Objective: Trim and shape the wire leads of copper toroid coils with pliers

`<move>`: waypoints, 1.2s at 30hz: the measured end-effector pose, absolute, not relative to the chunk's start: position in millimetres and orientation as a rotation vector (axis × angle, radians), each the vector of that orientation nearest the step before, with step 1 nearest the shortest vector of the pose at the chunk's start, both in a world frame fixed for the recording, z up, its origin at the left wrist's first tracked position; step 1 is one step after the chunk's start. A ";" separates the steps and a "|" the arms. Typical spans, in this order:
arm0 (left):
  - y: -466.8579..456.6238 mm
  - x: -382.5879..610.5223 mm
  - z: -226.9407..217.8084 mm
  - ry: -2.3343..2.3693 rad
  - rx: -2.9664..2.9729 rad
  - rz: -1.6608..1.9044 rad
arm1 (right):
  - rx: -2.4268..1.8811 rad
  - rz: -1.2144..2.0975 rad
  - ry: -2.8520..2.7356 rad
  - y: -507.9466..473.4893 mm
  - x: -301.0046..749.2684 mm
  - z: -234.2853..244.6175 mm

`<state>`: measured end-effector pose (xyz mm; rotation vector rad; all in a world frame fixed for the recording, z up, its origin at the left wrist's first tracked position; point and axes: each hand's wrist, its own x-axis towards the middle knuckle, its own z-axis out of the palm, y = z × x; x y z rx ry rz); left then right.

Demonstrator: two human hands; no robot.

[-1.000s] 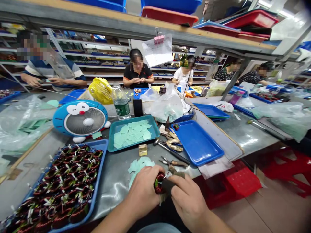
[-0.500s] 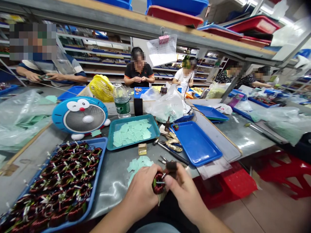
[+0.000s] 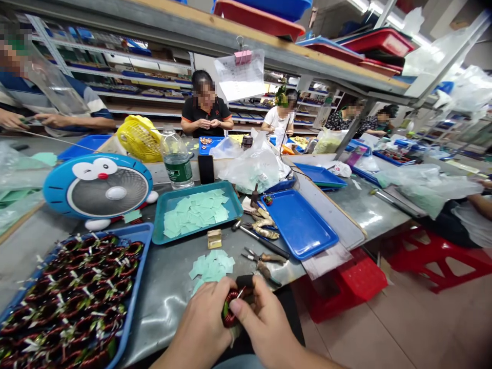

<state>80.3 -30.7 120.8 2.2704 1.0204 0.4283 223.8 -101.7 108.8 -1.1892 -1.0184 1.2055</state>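
At the bench's near edge my left hand (image 3: pixel 205 323) is closed around a small copper-wound ring coil (image 3: pixel 229 313). My right hand (image 3: pixel 260 323) pinches the same coil from the right, thumb across its face, with a dark piece (image 3: pixel 246 282) at the fingertips. Just beyond my hands lies a loose heap of pale green paper squares (image 3: pixel 212 265). A pair of pliers (image 3: pixel 265 257) rests to the right of the heap. On the left a blue tray (image 3: pixel 136 256) holds several wound coils (image 3: pixel 73 297).
A teal tray (image 3: pixel 159 237) of green squares, a bare blue tray (image 3: pixel 303 225), a blue cartoon desk fan (image 3: pixel 98 187), a water bottle (image 3: pixel 176 160) and plastic bags (image 3: pixel 255 166) stand farther back. Other people work across the bench. Red stools (image 3: pixel 348 282) stand on the floor at right.
My hands with the coil have drifted left and lower in view. My right thumb now lies across the coil's face. The view has swung slightly to the right.
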 end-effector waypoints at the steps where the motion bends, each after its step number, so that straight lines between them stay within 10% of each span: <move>1: -30.2 78.2 121.5 1.024 2.253 0.434 | -1.201 1.182 -1.060 -102.3 222.9 107.0; 12: -30.8 41.0 93.5 1.235 1.731 0.442 | -1.991 0.277 -1.854 -0.8 374.3 81.7; 30: -31.4 22.5 126.7 1.098 1.562 0.708 | -1.794 0.493 -1.649 18.7 413.1 88.0; 36: -28.6 16.4 130.4 1.134 1.688 0.627 | -1.262 1.328 -0.904 -62.1 354.8 97.6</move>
